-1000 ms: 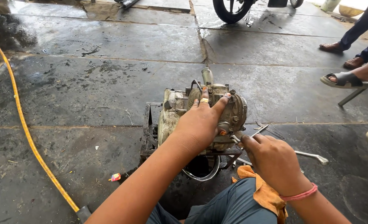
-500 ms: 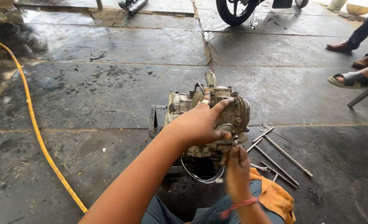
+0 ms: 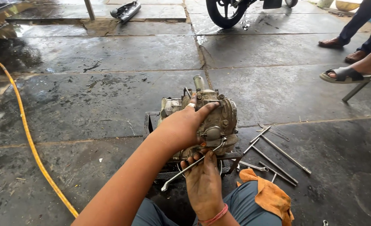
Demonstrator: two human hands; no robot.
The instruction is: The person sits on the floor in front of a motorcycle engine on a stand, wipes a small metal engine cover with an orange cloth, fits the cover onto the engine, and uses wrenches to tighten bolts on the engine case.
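Note:
A grimy metal engine block [image 3: 219,115] stands on a dark stand on the wet stone floor, right in front of me. My left hand [image 3: 184,125] lies flat on top of it, fingers spread, a ring on one finger. My right hand [image 3: 202,178] is below the block and grips a long metal wrench [image 3: 189,166], whose far end meets a fitting low on the engine's front. A pink band circles my right wrist.
Long metal rods and tools [image 3: 273,155] lie on the floor right of the engine, beside an orange rag [image 3: 267,194]. A yellow hose [image 3: 30,142] runs along the left. A motorcycle wheel [image 3: 225,12] is behind; other people's sandalled feet [image 3: 344,73] are at right.
My right hand has come from the tools at the right to under the engine and now holds a wrench against it. My left hand stays on top of the block.

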